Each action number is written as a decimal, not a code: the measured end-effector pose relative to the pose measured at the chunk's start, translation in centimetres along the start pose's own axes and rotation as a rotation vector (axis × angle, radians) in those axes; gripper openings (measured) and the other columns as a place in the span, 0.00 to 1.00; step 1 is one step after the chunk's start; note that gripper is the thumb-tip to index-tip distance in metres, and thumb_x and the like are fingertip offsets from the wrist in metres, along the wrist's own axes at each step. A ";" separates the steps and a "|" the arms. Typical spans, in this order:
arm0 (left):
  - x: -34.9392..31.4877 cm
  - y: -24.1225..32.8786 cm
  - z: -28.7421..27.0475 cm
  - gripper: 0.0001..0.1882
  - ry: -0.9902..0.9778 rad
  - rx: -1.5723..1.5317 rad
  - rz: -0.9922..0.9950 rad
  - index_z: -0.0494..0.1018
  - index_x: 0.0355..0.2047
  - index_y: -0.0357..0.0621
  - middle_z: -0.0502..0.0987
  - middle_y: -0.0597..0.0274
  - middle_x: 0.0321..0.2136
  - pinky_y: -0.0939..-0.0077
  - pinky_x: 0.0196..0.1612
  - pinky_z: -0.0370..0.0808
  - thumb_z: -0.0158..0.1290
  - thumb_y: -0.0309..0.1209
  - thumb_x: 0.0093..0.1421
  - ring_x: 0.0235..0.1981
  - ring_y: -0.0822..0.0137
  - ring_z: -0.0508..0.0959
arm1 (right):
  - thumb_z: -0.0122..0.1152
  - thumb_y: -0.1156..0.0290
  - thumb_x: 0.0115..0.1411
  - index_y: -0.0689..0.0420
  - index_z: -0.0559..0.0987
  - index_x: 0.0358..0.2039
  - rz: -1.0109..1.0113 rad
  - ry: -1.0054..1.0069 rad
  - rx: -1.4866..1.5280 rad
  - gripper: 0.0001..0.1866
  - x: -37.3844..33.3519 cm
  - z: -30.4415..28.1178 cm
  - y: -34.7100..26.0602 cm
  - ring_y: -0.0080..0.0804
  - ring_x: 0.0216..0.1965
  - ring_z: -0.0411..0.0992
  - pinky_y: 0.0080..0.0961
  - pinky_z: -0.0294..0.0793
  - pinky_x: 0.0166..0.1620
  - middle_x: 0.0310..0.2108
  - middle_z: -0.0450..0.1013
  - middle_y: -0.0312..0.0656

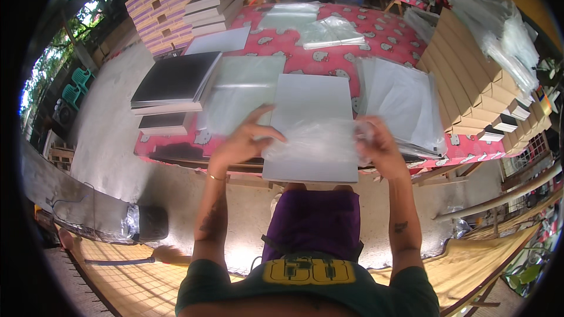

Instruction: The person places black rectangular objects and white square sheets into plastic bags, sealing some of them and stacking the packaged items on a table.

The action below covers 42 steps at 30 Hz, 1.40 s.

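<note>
In front of me a white rectangular board or sheet stack lies at the table's near edge, jutting slightly past it. Crumpled clear plastic film, smeared by motion, stretches across its lower half. My right hand is at the right edge with curled fingers closed on the film; motion blurs it. My left hand hovers at the left edge, thumb and fingers apart, fingertips over the white surface. To its left lie flat clear plastic sheets. A pile of plastic-sleeved white sheets lies beyond my right hand.
Black-topped stacks stand on the left of the pink patterned tablecloth. Tall brown carton stacks rise at the right, with plastic bags on top. More boxes and a plastic bundle are at the back.
</note>
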<state>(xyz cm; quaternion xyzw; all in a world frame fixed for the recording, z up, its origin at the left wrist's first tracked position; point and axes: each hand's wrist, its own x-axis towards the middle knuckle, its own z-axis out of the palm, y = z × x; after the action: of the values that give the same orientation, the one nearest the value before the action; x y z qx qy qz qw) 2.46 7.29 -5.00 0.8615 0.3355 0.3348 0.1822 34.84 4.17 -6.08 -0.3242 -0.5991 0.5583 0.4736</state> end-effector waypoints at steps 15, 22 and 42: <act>0.7 4.3 -3.2 0.22 0.054 -1.177 -0.107 0.70 0.22 0.35 0.70 0.60 0.18 0.79 0.26 0.69 0.54 0.45 0.58 0.22 0.70 0.73 | 0.52 0.42 0.57 0.56 0.80 0.26 -0.139 -0.211 -0.565 0.27 -0.2 -6.9 -1.8 0.39 0.38 0.73 0.34 0.70 0.43 0.31 0.75 0.39; 1.3 6.7 -1.8 0.15 0.459 -1.240 -0.432 0.73 0.38 0.36 0.71 0.67 0.21 0.78 0.27 0.72 0.52 0.39 0.62 0.23 0.76 0.73 | 0.54 0.57 0.63 0.61 0.78 0.40 0.069 -0.727 -0.269 0.18 -1.3 -4.0 -0.1 0.31 0.39 0.73 0.33 0.71 0.47 0.35 0.76 0.43; -6.2 0.3 0.8 0.20 0.104 -1.589 -0.390 0.68 0.45 0.33 0.77 0.52 0.34 0.65 0.44 0.73 0.53 0.24 0.50 0.38 0.56 0.79 | 0.57 0.77 0.51 0.60 0.71 0.51 0.395 -0.233 0.313 0.24 -7.2 -4.3 6.5 0.31 0.36 0.72 0.29 0.72 0.41 0.33 0.74 0.42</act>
<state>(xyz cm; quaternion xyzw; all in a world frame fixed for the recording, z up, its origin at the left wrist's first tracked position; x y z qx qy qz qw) -0.29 2.66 -8.24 0.3849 0.1503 0.4744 0.7773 40.39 0.17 -14.17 -0.2911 -0.4811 0.7591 0.3280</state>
